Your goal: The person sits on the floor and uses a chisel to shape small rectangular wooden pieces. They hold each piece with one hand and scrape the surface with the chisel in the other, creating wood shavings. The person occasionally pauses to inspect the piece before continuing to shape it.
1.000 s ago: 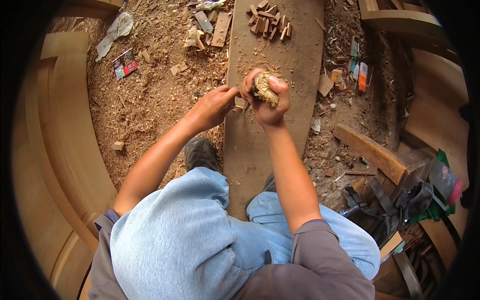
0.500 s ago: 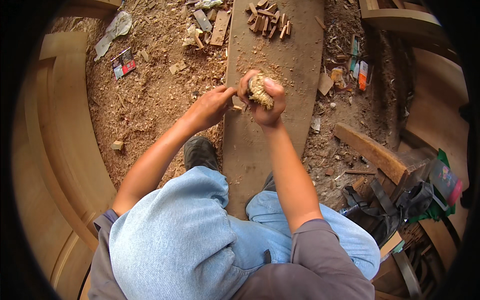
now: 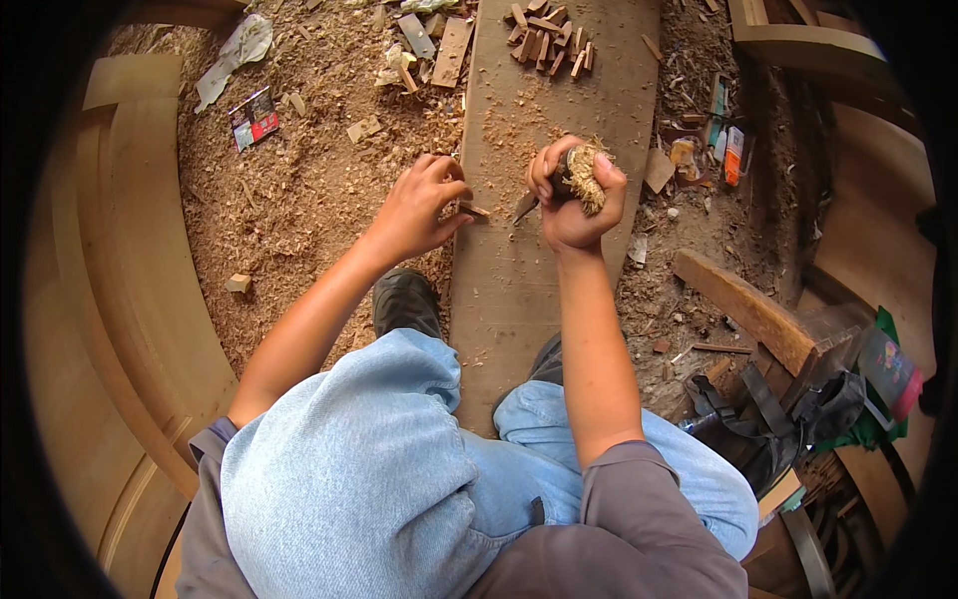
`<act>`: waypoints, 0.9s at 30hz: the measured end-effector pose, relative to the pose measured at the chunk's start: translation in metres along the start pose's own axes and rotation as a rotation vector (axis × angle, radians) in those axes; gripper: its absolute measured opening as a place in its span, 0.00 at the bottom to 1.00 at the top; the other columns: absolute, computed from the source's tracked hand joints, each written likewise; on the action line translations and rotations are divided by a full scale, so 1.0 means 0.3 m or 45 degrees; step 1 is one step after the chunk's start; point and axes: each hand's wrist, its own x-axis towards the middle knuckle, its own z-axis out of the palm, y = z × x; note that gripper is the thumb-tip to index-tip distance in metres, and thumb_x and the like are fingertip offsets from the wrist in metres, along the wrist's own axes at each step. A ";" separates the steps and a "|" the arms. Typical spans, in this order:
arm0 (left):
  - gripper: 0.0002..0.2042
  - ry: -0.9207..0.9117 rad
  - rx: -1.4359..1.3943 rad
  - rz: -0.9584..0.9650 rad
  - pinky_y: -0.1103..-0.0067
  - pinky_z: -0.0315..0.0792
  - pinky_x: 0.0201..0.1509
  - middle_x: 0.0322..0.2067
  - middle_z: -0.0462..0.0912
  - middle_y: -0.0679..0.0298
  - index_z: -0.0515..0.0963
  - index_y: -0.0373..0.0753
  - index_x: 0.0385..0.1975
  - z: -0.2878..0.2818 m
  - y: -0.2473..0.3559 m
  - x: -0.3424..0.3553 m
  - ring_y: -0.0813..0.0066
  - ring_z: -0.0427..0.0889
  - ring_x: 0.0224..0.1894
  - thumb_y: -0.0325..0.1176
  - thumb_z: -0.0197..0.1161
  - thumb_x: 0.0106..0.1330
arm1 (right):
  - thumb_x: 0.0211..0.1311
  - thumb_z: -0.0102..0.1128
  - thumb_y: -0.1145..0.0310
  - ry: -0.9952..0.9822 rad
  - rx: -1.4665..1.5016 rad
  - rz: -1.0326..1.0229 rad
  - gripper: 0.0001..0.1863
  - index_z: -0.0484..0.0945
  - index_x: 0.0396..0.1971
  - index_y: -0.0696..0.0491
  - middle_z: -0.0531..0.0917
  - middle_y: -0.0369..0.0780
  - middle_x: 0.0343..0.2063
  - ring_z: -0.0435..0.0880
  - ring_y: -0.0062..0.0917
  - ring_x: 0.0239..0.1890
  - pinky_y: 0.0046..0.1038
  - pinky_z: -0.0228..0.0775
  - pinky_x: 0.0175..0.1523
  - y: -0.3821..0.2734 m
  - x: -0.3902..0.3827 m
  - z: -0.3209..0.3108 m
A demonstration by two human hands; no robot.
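Note:
My right hand (image 3: 579,205) is wrapped round a chisel (image 3: 585,178) whose handle end is frayed into pale fibres. Its metal blade shows below my fist, pointing down and left toward the board. At the left edge of the long wooden board (image 3: 529,299), my left hand (image 3: 421,205) pinches a small wooden peg (image 3: 473,209) between thumb and fingers. Blade and peg are apart, with a short gap between them. Farther up the board lies a loose pile of small brown wooden pegs (image 3: 544,45).
Wood shavings cover the ground on both sides. Left stand curved wooden panels (image 3: 150,250); a thick wooden beam (image 3: 743,304) juts in at right, near a black bag (image 3: 828,399). An orange-and-white tube (image 3: 733,155) and scraps lie right of the board.
My right hand with the chisel has moved right, away from my left hand. The left hand has turned a little and its fingers have lifted, so the peg shows better.

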 end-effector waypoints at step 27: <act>0.09 0.140 -0.202 -0.134 0.67 0.75 0.41 0.31 0.81 0.56 0.78 0.36 0.38 0.067 0.061 -0.040 0.56 0.82 0.36 0.21 0.65 0.58 | 0.61 0.40 0.49 -0.082 -0.120 0.105 0.24 0.70 0.26 0.58 0.72 0.41 0.19 0.66 0.22 0.20 0.24 0.59 0.28 -0.035 -0.030 0.069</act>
